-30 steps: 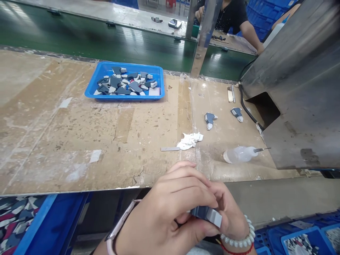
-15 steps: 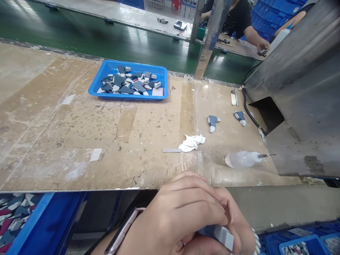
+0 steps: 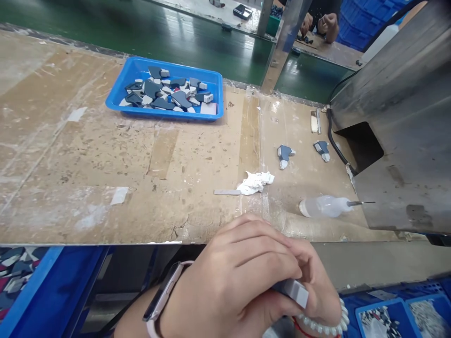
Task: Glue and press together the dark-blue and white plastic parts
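Observation:
Both hands are pressed together at the bottom centre, below the table's front edge. My left hand (image 3: 232,277), with a watch at the wrist, has its fingers wrapped round a dark grey and white piece (image 3: 294,292). My right hand (image 3: 319,281), with a beaded bracelet, closes on the same piece from the right; its fingers are largely covered. Just beyond the hands lie a crumpled white cloth (image 3: 255,182) and a thin grey strip (image 3: 227,192). A clear bottle with a needle tip (image 3: 326,206) rests on its side to the right.
A blue tray of grey and white pieces (image 3: 219,112) stands at the back. Two similar pieces (image 3: 283,156) (image 3: 322,150) lie at the right, near a metal housing (image 3: 408,131). Bins of parts (image 3: 384,319) are low at both sides. Across the green belt, a person's hands (image 3: 327,24) show.
The view has shifted slightly, and the bracelet shows more. My hands still hold the piece, now turned a little. The person's hands across the belt have come together.

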Tool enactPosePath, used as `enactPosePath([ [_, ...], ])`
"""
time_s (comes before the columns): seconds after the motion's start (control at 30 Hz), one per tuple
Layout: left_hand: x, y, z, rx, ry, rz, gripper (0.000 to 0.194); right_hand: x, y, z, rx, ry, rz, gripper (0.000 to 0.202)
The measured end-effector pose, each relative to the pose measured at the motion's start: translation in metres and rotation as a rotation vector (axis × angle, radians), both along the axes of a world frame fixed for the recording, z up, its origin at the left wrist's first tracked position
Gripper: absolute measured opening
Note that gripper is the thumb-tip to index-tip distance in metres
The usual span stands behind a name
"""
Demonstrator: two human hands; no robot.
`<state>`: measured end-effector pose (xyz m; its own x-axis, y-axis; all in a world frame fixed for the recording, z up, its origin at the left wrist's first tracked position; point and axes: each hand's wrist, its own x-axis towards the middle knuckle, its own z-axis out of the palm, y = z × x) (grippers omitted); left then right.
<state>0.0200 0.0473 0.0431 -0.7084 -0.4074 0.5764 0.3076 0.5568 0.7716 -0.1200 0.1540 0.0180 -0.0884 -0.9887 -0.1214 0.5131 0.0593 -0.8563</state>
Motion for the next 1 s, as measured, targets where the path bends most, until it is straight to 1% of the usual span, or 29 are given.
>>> enactPosePath([
  [0.1, 0.001, -0.002, -0.003, 0.000, -0.001, -0.030, 0.016, 0.002, -0.005, 0.001, -0.002, 0.027, 0.000, 0.032],
  [0.17, 0.002, -0.004, -0.004, -0.004, 0.002, -0.050, 0.016, 0.003, -0.004, -0.001, 0.002, 0.044, -0.015, 0.031],
  [0.23, 0.001, -0.006, -0.005, -0.007, 0.016, -0.070, 0.016, 0.003, -0.002, -0.003, 0.005, 0.057, -0.048, 0.035],
  [0.33, -0.001, -0.009, -0.008, -0.005, 0.038, -0.099, 0.020, 0.004, 0.000, -0.005, -0.018, 0.090, -0.147, 0.047],
  [0.4, -0.002, -0.010, -0.011, 0.007, 0.050, -0.112, 0.022, 0.004, -0.001, -0.006, -0.043, 0.111, -0.172, 0.047],
  [0.5, -0.004, -0.009, -0.016, 0.008, 0.075, -0.131, 0.022, 0.000, -0.001, -0.009, -0.071, 0.147, -0.145, 0.047],
  [0.6, -0.006, -0.011, -0.019, -0.019, 0.086, -0.104, 0.018, -0.007, -0.002, -0.014, -0.084, 0.222, -0.122, 0.050],
  [0.7, -0.007, -0.015, -0.019, -0.040, 0.086, -0.087, 0.015, -0.015, -0.008, -0.014, -0.096, 0.254, -0.053, 0.043],
  [0.83, -0.008, -0.022, -0.019, -0.027, 0.053, -0.040, 0.014, -0.019, -0.021, -0.009, -0.105, 0.239, 0.014, 0.024],
  [0.93, -0.007, -0.025, -0.020, -0.025, 0.040, 0.001, 0.012, -0.021, -0.030, -0.008, -0.130, 0.223, 0.060, 0.023],
  [1.0, -0.008, -0.026, -0.022, -0.039, 0.031, 0.018, 0.013, -0.023, -0.032, -0.009, -0.131, 0.217, 0.058, 0.023],
])
